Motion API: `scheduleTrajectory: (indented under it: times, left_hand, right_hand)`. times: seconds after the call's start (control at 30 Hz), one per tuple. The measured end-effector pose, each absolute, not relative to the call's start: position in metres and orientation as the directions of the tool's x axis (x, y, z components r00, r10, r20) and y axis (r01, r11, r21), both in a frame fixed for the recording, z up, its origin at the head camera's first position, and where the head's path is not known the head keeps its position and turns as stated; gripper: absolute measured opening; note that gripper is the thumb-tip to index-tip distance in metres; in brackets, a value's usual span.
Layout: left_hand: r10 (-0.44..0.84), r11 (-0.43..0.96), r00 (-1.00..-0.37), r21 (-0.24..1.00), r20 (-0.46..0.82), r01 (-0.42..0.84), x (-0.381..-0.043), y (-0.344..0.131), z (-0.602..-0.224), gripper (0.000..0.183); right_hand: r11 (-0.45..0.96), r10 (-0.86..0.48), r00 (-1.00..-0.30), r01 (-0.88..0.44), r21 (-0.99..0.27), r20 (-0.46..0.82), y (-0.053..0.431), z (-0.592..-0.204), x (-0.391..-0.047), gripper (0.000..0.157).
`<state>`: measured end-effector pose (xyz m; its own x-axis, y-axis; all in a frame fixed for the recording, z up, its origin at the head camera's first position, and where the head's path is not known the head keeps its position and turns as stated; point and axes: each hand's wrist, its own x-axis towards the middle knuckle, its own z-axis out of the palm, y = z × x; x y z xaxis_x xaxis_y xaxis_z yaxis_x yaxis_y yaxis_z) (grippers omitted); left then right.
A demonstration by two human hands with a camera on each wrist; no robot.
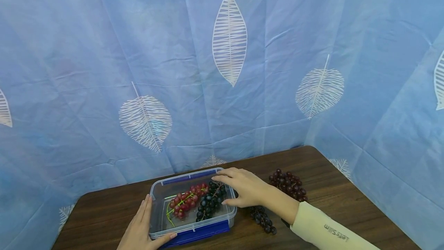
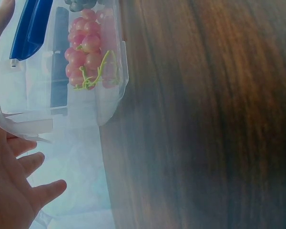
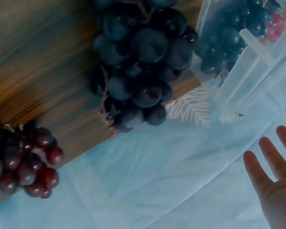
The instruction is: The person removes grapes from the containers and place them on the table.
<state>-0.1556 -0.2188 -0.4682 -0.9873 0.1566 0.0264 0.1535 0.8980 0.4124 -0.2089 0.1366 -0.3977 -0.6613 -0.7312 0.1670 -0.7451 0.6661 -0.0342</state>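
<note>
A clear plastic container (image 1: 199, 223) with blue latches stands on the table, its top uncovered. Inside lie a bunch of red grapes (image 1: 189, 200) with a green stem and, to their right, a bunch of black grapes (image 1: 207, 205). My left hand (image 1: 140, 227) rests against the container's left end, fingers extended along the side and thumb at the front rim. Over the right end reaches my right hand (image 1: 243, 188), fingers spread and loosely bent, holding nothing. In the right wrist view its fingers (image 3: 276, 160) are straight and apart, beside the container's wall.
On the wooden table (image 1: 333, 211), right of the container, lie another black bunch (image 1: 261, 219), partly hidden by my right forearm, and a dark red bunch (image 1: 288, 183) farther back. A blue leaf-patterned curtain (image 1: 187, 68) hangs behind the table.
</note>
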Motion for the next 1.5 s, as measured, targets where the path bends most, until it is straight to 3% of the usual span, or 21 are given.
scheduleTrajectory:
  times: [0.27, 0.9, 1.5]
  left_hand:
    - [0.153, 0.91, -0.988, 0.384, 0.033, 0.154, -0.154, -0.218, -0.468, 0.133]
    - [0.16, 0.893, -0.985, 0.416, 0.068, 0.174, -0.155, -0.219, -0.47, 0.132]
    - [0.122, 0.911, -0.992, 0.395, 0.026, 0.122, -0.157, -0.217, -0.469, 0.135]
  right_hand:
    - [0.623, -0.778, -0.617, -0.782, 0.015, 0.118, 0.115, -0.402, -0.211, 0.07]
    - [0.59, -0.805, -0.593, -0.799, 0.116, 0.013, 0.086, -0.416, -0.227, 0.076]
    - [0.596, -0.756, -0.641, -0.757, 0.268, -0.133, 0.062, -0.439, -0.238, 0.069]
